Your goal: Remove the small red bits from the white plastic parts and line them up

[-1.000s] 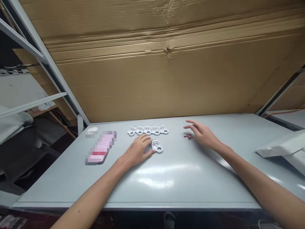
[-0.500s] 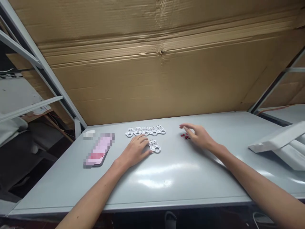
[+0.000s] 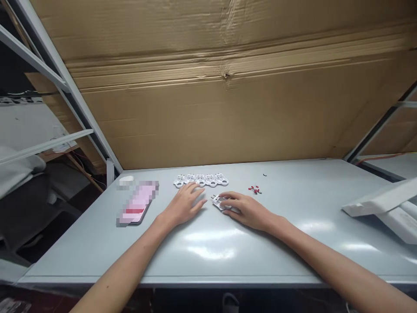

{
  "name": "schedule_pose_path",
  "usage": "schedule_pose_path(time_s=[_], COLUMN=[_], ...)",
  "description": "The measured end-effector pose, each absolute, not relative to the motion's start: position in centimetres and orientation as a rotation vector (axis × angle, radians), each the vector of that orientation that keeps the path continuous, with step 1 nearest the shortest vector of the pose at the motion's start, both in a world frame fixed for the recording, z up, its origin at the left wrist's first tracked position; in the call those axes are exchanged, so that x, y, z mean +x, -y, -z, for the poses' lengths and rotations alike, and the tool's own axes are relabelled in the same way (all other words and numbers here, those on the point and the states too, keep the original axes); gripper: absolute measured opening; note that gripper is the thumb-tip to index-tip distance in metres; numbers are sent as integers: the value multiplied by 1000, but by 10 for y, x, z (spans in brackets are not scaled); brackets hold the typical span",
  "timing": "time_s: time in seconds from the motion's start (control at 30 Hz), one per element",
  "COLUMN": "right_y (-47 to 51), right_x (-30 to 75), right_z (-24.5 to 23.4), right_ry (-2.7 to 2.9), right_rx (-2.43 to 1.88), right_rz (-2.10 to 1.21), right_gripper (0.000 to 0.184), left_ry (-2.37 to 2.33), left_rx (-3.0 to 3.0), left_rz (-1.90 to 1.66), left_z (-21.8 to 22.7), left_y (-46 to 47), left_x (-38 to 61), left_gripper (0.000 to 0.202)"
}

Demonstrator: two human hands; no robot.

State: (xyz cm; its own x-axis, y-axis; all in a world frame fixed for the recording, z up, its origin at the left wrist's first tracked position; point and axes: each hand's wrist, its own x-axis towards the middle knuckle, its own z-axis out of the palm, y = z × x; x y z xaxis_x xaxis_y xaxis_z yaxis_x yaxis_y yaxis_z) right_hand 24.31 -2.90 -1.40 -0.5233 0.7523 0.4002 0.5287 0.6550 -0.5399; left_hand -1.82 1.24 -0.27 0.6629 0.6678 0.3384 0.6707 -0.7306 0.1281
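A row of several small white plastic plates [image 3: 201, 179] lies near the back of the grey table [image 3: 228, 248]. One more white plate [image 3: 220, 202] lies in front of the row, and my right hand [image 3: 244, 208] rests on it with fingers curled over its near side. My left hand [image 3: 185, 204] lies flat on the table just left of that plate, fingers stretched toward the row. A small heap of red bits [image 3: 254, 189] sits to the right of my right hand, untouched.
A pink phone-like object [image 3: 138, 203] and a small white oval thing [image 3: 126, 178] lie at the left. White foam pieces [image 3: 384, 206] lie at the right edge. A large cardboard sheet [image 3: 228, 87] stands behind the table. A tiny dark speck [image 3: 265, 175] lies beyond the red bits.
My right hand left the red bits and moved left onto the single white plate. My left hand slid slightly away from that plate.
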Motion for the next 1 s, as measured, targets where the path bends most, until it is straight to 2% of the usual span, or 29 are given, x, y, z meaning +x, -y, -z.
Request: schedule_pose_path(time_s=[0.2, 0.5, 0.83, 1.0], right_y=[28, -6, -50, -43], right_x=[243, 272, 276, 274], right_z=[11, 11, 13, 23], right_ry=[2093, 1626, 1847, 2060], right_rx=[-1014, -1226, -1371, -1339], right_rz=[-557, -341, -248, -331], right_gripper=[23, 21, 27, 28], left_ry=[1375, 1574, 1612, 1560], left_rx=[-2675, -2620, -2649, -2686], left_rz=[546, 555, 530, 514], left_z=[11, 18, 21, 19], left_y=[-26, -36, -38, -35], left_x=[-31, -38, -38, -36], left_gripper=[37, 41, 46, 43])
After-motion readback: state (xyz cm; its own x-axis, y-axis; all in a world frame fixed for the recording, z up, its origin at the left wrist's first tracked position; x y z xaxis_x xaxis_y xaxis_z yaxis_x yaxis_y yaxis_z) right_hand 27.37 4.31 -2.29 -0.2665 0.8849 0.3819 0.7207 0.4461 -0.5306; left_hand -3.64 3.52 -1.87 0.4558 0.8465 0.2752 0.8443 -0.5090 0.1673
